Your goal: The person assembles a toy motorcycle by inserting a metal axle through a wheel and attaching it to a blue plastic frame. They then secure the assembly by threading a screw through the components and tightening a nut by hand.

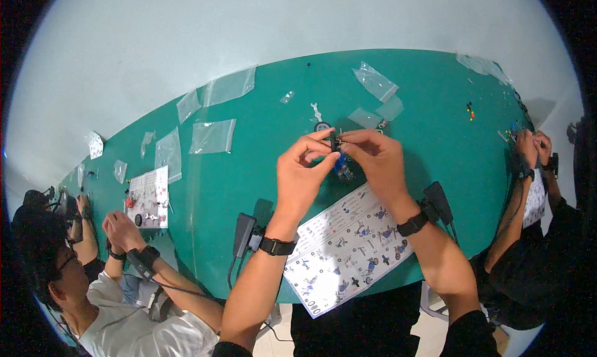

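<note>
My left hand (300, 175) is closed, with thumb and fingers pinching a small black wheel (333, 140) seen edge-on. Against it from the other side, my right hand (376, 163) has its fingertips closed on a small blue toy model (342, 170) with clear or grey parts. The fingertips partly hide where wheel and model meet. Just beyond my left fingers lies another black wheel (321, 127), with a light grey wrench-shaped piece (316, 111) behind it. A printed instruction sheet (348, 248) with pictures of a blue model lies under my forearms.
Clear plastic bags (375, 81) lie across the green table (267, 152), several on the left. A person in a white shirt (149, 326) works at left beside another sheet (150, 192). Another person's hands (533, 147) are at right, near small coloured parts (471, 112).
</note>
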{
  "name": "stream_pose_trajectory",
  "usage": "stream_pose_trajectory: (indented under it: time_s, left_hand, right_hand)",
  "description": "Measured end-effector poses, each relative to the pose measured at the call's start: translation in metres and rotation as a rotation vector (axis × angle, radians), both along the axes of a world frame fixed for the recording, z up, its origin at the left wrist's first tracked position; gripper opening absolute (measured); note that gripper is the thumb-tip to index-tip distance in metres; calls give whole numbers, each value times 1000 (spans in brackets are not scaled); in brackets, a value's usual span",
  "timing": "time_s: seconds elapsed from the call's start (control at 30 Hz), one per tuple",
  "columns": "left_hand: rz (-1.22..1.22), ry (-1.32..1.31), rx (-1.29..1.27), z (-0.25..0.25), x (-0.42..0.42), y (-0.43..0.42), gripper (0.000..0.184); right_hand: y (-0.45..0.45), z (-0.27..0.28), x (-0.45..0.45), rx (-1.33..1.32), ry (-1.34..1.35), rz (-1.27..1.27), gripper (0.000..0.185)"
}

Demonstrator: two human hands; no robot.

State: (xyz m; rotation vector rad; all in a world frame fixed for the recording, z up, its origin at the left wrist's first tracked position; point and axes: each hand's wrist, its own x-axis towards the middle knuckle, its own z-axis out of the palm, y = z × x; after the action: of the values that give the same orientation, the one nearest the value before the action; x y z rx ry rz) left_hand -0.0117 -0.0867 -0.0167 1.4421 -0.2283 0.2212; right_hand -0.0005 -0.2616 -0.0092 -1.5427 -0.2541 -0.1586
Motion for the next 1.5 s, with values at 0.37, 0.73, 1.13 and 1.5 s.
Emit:
stream_pose_trajectory:
  time_s: [0.37, 0.73, 1.13, 1.5]
  left_hand:
    - [-95, 118, 6, 14, 1, 13, 29]
    - [-143, 90, -11, 3, 3, 10, 28]
    - [-161, 106, -33, 4, 4, 11, 41]
    - [-174, 224, -30, 9, 3, 12, 44]
  right_hand:
    - [1, 12, -7, -486, -396, -109, 12]
    - [3, 4, -6, -495, -267, -45, 27]
    - [-10, 16, 2, -423, -23, 85, 30]
    - [-13, 14, 0, -713, -433, 66, 12]
